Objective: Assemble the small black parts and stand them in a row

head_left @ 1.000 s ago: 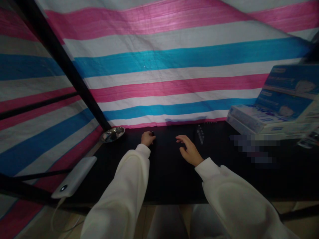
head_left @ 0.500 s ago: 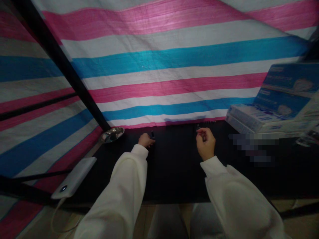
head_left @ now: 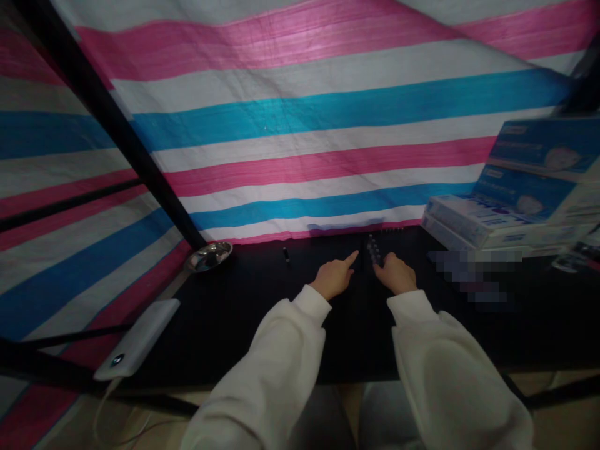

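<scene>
My left hand (head_left: 334, 278) is over the middle of the black table, index finger stretched forward and the other fingers curled. A thin dark upright thing (head_left: 362, 253), too dim to name, stands just past that fingertip. My right hand (head_left: 397, 275) rests close by, thumb and fingers apart, its thumb by the near end of a short row of small dark, shiny knobs (head_left: 374, 249). Whether it touches the row I cannot tell. Further left, a small dark cylinder with a lighter end (head_left: 286, 255) lies apart from both hands.
A shiny metal bowl (head_left: 210, 256) sits at the back left, with a white power bank (head_left: 138, 337) and cable near the left edge. Blue and white boxes (head_left: 487, 222) are stacked at the right. Striped sheeting (head_left: 300, 156) hangs behind the black table (head_left: 356, 337).
My left hand has left the small dark cylinder and moved right, with its index finger now extended. My right hand has drawn back slightly, uncovering the row of knobs.
</scene>
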Available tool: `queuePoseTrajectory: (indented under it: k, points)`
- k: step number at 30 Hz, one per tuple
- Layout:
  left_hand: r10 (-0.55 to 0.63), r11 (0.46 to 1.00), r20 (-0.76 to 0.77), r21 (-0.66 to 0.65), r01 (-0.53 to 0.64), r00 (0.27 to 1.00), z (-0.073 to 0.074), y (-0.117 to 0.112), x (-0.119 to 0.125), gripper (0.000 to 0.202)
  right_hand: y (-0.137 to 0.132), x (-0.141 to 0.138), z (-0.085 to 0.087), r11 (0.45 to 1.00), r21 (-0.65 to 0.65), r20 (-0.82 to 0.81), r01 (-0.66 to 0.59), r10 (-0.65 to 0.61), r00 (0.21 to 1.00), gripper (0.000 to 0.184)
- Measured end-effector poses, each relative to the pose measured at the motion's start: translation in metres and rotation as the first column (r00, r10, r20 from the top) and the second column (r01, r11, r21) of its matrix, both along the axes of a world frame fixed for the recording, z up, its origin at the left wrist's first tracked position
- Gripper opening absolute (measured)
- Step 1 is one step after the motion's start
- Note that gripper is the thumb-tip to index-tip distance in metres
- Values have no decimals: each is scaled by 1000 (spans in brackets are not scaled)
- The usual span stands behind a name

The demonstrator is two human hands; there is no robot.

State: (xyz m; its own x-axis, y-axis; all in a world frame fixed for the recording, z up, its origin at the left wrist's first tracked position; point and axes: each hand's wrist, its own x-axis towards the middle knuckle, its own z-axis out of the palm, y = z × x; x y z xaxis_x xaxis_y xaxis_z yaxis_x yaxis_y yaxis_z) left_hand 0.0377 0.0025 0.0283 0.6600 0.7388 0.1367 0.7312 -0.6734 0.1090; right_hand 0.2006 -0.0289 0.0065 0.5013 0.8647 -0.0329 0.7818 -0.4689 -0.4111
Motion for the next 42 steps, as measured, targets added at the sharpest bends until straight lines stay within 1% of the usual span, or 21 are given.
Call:
queuePoseTrajectory:
  k: [2, 5, 8, 10, 13, 15, 18, 21, 23, 24, 27, 29, 30, 31, 33, 35, 38, 42]
  points:
    - [8, 1000, -44, 9, -7, 999, -8, 0, 13, 56, 1, -1, 0, 1000, -12, 16, -2, 2, 1000, 34]
    - [8, 1000, -73, 6, -8, 997, -17, 2, 26, 54, 2, 0, -1, 1000, -7, 21, -5, 5, 1000, 35]
    - [23, 999, -71, 28, -21, 997, -22, 3, 33, 48, 3, 1, -3, 1000, 1, 5, -10, 10, 1000, 37]
    - [40, 997, -40, 63, -38, 998, -23, 2, 35, 42, 4, 2, -3, 1000, 2, -2, -8, 8, 1000, 37]
    - [76, 994, 28, 78, -78, 997, -23, 2, 33, 30, 4, 1, -4, 1000, 0, 9, 5, -5, 1000, 38]
    - [99, 993, 96, 53, -104, 990, -21, 4, 28, 26, 3, 0, -4, 1000, 7, 25, 14, -14, 1000, 37]
    - [132, 991, 246, -13, -132, 960, -16, 9, 11, 23, 3, -2, -5, 999, 28, 44, 18, -20, 999, 37]
    - [154, 988, 408, -90, -128, 900, -14, 15, -13, 21, 4, -2, -6, 999, 32, 44, 16, -17, 999, 38]
    - [159, 981, 518, -181, -74, 840, -18, 16, -29, 23, 5, -1, -7, 999, 30, 44, 18, -19, 999, 37]
    - [186, 968, 567, -247, -50, 803, -20, 17, -36, 25, 5, 0, -7, 999, 33, 45, 18, -19, 999, 36]
    - [332, 901, 680, -433, -8, 654, -30, 16, -50, 33, 4, -1, -6, 998, 57, 54, 18, -21, 998, 30]
    - [401, 870, 737, -492, 26, 544, -33, 16, -54, 36, 3, -4, -5, 993, 118, 50, -32, 26, 998, 26]
    - [421, 861, 761, -506, 46, 493, -34, 16, -56, 36, 2, -7, -3, 981, 174, 42, -92, 86, 995, 26]
    - [436, 855, 781, -515, 66, 447, -33, 17, -56, 37, 1, -11, -2, 955, 242, 34, -169, 166, 986, 26]
    - [458, 844, 806, -527, 101, 377, -31, 17, -57, 38, -1, -20, -1, 869, 375, 10, -322, 344, 939, 25]
    - [476, 834, 813, -539, 123, 336, -27, 17, -57, 38, -2, -30, -1, 791, 454, -41, -410, 478, 877, 24]
    - [489, 822, 813, -551, 143, 317, -23, 15, -57, 39, -1, -39, -4, 732, 503, -127, -460, 589, 798, 21]
    - [476, 815, 817, -549, 185, 325, -23, 13, -57, 38, 1, -43, -11, 660, 559, -121, -502, 664, 738, 23]
